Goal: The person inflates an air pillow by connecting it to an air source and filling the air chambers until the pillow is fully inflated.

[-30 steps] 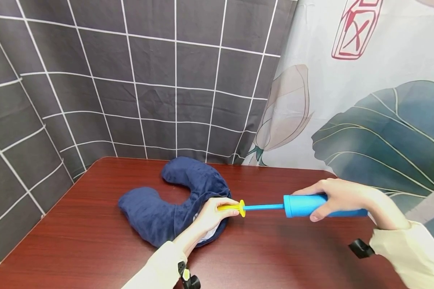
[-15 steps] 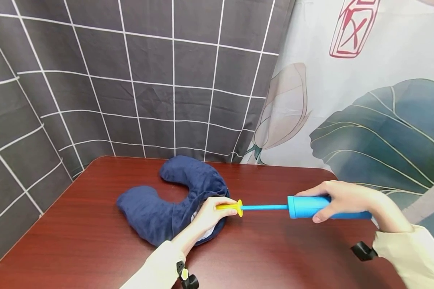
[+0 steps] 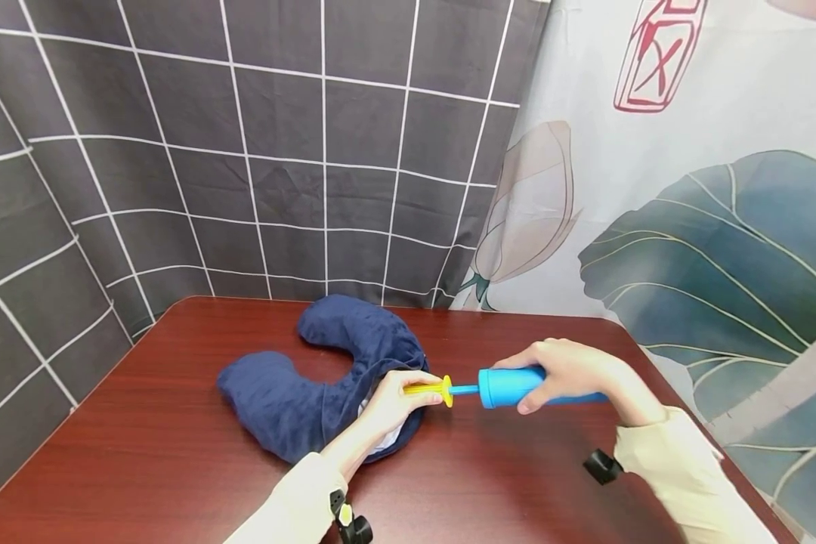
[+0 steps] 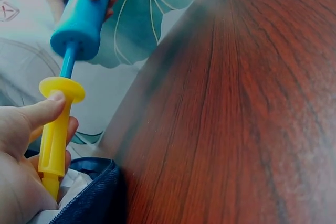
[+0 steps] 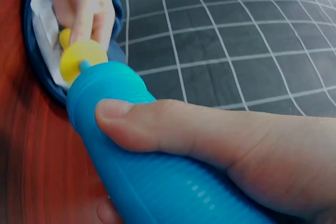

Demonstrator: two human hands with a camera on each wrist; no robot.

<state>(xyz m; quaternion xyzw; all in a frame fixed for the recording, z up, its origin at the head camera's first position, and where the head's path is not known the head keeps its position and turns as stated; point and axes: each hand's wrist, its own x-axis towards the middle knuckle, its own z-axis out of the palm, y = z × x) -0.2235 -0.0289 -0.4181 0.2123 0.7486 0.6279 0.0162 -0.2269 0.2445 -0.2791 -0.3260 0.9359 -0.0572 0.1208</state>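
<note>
A navy U-shaped neck pillow [image 3: 265, 397] lies on the table, its cover open at the near right with white lining [image 4: 73, 184] showing. My left hand [image 3: 389, 400] grips the yellow end [image 4: 55, 145] of a hand air pump at that opening. The narrow yellow tip points down to the lining, its very end hidden by the hand. My right hand [image 3: 564, 375] wraps around the pump's blue barrel [image 5: 152, 177], thumb along the top. Between barrel and yellow flange [image 5: 84, 59], only a short length of blue rod [image 3: 464, 390] shows.
The reddish-brown wooden table [image 3: 143, 453] stands against a dark grey gridded curtain [image 3: 279, 151]. Behind its right side hangs a white cloth [image 3: 585, 75] with leaf and flower prints. A black wrist camera [image 3: 603, 466] sits below the right sleeve.
My right hand has moved left with the barrel, after a slight pull to the right, so the exposed rod is much shorter. The left hand and pillow stay in place.
</note>
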